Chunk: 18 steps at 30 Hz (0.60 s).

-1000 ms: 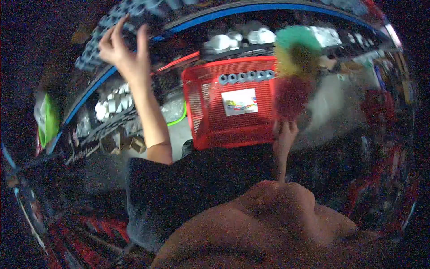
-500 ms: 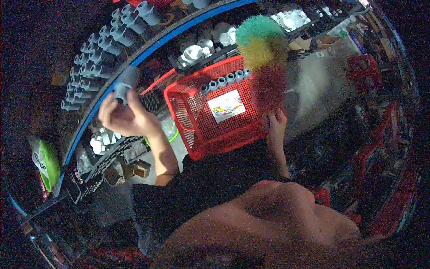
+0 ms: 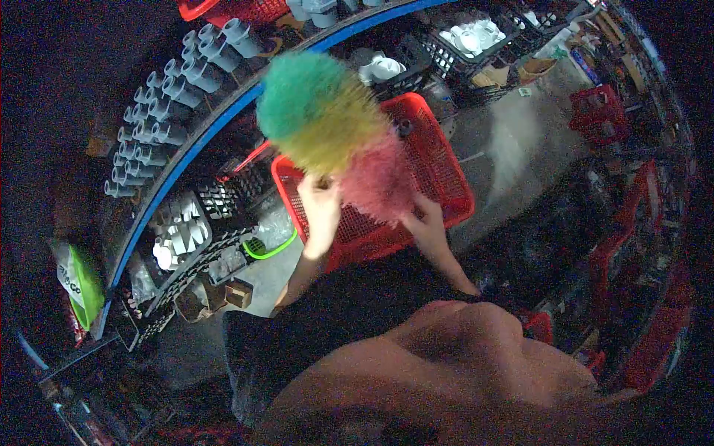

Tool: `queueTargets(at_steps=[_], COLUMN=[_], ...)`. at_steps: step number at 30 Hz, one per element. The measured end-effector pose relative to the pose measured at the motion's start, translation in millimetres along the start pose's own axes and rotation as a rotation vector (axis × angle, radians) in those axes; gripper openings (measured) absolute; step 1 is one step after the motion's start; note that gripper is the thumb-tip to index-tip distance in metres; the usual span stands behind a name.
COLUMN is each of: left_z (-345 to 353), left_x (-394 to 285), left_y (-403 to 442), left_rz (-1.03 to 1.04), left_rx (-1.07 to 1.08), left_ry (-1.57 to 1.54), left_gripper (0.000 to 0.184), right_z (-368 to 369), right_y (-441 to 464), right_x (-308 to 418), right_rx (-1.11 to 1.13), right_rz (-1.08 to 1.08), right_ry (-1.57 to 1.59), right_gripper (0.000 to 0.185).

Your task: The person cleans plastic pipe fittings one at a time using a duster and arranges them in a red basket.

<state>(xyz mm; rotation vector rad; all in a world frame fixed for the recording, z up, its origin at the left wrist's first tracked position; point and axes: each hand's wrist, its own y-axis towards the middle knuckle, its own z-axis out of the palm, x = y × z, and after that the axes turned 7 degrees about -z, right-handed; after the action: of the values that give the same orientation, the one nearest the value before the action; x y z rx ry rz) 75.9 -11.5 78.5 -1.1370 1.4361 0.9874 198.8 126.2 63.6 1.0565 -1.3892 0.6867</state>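
A fluffy duster (image 3: 335,126), green at the tip, then yellow and pinkish red, lies slanted across the view. My right hand (image 3: 428,223) is closed around its lower end; the handle itself is hidden. My left hand (image 3: 321,212) is curled against the yellow and red part. A grey pipe fitting appears to be in its fingers, mostly covered by the bristles. Below both hands is a red plastic basket (image 3: 462,197). One grey fitting (image 3: 404,128) shows inside it near the far side; the duster hides most of the interior.
Rows of grey pipe fittings (image 3: 178,93) stand on the blue-edged surface (image 3: 160,182) at left. Beneath are black crates with white fittings (image 3: 472,37). A green-handled container (image 3: 271,249), a small cardboard box (image 3: 238,293) and a green-white bag (image 3: 78,282) are at lower left.
The duster has swung left from the basket's right side across its middle. My left hand has come down and right from the blue edge with the grey fitting, meeting the duster.
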Motion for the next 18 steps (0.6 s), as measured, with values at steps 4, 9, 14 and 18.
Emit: queueTargets(at_steps=[4,9,14,18], left_z=[10.9,-7.4,0.7,6.4], left_x=[-47.0,-30.8,-16.1,-23.7], left_y=[-8.3,17.1,5.0,-3.1], left_rz=[0.289,0.147,0.153,0.085], left_rx=[0.043,-0.266,-0.096,-0.014], left_ry=[0.134,-0.148,0.003,-0.011], left_gripper=[0.018,0.021,0.02,0.018], right_z=[-13.6,-9.5,-5.2,-18.5], right_y=[10.5,-6.7,-3.2,5.6], right_x=[3.1,6.2,9.1,7.4], right_rx=[-0.063,0.103,0.023,0.042], right_rz=[0.072,0.111,0.103,0.097], right_ry=[0.044,-0.01,0.122,0.045], right_gripper=[0.028,0.029,0.027,0.027])
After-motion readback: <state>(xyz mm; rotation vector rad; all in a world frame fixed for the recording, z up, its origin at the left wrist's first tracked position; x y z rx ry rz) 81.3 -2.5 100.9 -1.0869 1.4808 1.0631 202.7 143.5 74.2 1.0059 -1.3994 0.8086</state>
